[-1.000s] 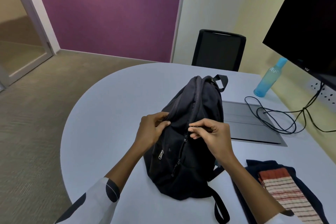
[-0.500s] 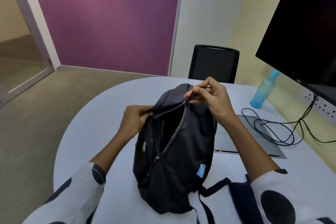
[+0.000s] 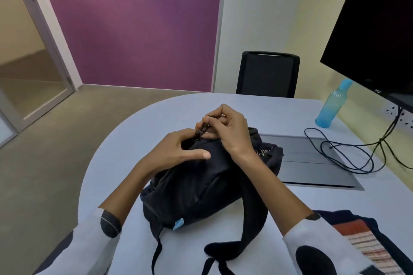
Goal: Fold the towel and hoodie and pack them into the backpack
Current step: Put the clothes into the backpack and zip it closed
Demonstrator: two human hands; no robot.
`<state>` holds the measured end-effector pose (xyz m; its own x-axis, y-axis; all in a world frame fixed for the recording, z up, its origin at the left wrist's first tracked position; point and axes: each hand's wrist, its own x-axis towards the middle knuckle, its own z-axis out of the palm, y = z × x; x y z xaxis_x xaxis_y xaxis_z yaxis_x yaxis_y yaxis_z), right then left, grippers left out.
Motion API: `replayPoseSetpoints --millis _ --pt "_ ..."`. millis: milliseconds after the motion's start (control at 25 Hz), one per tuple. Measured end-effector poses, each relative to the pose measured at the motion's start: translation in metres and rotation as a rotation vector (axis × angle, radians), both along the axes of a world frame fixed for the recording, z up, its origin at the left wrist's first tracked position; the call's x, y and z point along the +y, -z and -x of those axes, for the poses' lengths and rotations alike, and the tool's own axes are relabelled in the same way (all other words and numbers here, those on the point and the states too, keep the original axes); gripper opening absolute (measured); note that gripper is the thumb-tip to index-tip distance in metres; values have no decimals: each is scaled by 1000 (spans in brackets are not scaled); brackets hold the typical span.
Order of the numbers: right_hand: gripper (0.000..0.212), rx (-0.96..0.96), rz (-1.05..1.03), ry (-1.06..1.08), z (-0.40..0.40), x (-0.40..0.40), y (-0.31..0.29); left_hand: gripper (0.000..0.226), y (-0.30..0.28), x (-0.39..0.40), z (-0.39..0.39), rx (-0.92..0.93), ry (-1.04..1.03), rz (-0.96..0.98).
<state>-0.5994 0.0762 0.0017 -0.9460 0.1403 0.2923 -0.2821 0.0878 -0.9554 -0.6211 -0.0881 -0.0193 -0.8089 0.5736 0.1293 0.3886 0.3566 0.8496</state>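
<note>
The black backpack (image 3: pixel 201 187) lies on the pale table (image 3: pixel 279 111) in front of me, its straps trailing toward the near edge. My right hand (image 3: pixel 225 128) pinches a zipper pull at the bag's far top end. My left hand (image 3: pixel 178 152) rests on the top of the bag beside the zipper, thumb stretched out flat, fingers curled into the fabric by the slider. At the lower right lies the folded striped towel (image 3: pixel 368 245) on top of the dark navy hoodie (image 3: pixel 388 232), partly hidden by my right sleeve.
A blue water bottle (image 3: pixel 330 105) stands at the back right under a wall-mounted black screen (image 3: pixel 380 29). A grey flap panel (image 3: pixel 312 163) is set in the table, with a looped black cable (image 3: pixel 348 154) on it. A black chair (image 3: pixel 268 76) stands behind the table.
The backpack has gone from standing upright to lying lower on the table. My right hand has carried the zipper pull over the top to the far end, and my left hand shifted onto the bag's top.
</note>
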Motion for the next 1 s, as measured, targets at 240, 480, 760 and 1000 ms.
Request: replayPoseSetpoints --millis 240,480,760,1000 --pt "8 -73 289 189 -3 56 4 12 18 4 12 243 -280 -2" --pt "8 -229 517 396 11 121 37 14 4 -25 48 510 -449 308" --pt "7 -232 349 241 16 106 14 55 -23 34 32 159 -111 279" --pt "6 -239 274 106 3 106 11 38 6 125 20 334 -217 589"
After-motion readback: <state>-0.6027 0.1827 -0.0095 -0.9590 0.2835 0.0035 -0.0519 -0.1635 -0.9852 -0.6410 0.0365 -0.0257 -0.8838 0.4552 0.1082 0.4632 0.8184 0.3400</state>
